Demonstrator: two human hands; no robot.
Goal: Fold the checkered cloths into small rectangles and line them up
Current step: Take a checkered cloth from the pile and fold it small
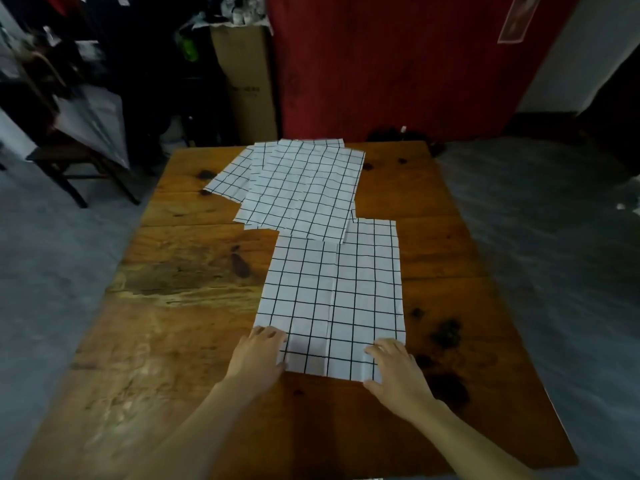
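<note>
While loose checkered cloths [298, 188] overlap behind, your left hand [258, 355] and right hand [398, 370] pinch the near corners of the flat checkered cloth [332, 299] on the wooden worktop [180, 341].

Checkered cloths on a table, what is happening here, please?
A person is working on the near cloth, which lies flat on the wooden table. The left hand and right hand rest at its two near corners. No fold is made yet. More cloths lie in an overlapping pile farther back.
</note>
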